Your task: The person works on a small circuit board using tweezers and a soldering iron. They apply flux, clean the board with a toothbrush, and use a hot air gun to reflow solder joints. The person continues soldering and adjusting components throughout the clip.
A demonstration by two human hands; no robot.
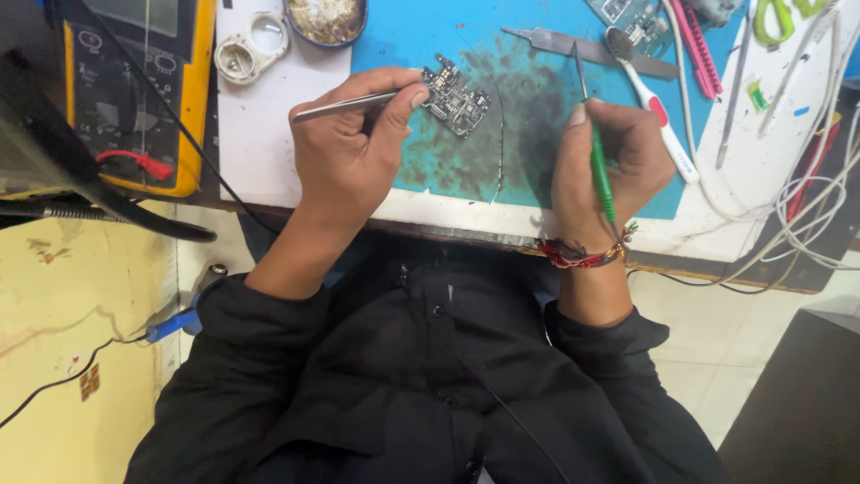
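Landmark: the small circuit board [455,97] lies flat on the stained blue mat [537,116]; every place below is told from this board.
Left hand: the left hand [354,152] sits just left of the board, fingers pressed together around metal tweezers [345,105], whose tips appear to reach the board's left edge.
Right hand: the right hand [609,166] rests to the right of the board, apart from it, closed in a pen grip around a green-handled probe [596,152]. Its thin dark tip points up and away, above the mat and off the board.
Progress: I judge the work to be somewhere in its middle. The board is bare, out of any casing and steadied by the tweezers, yet the probe is not on it, so the fine work on the board looks unfinished.
What I cannot tell: whether the tweezers grip a part or only press the board; the parts are too small.
Around the board: a second pair of tweezers [582,47] and a white toothbrush [649,103] lie up and to the right. A yellow multimeter [139,90] stands far left, and a round dish [326,20] sits up and to the left.
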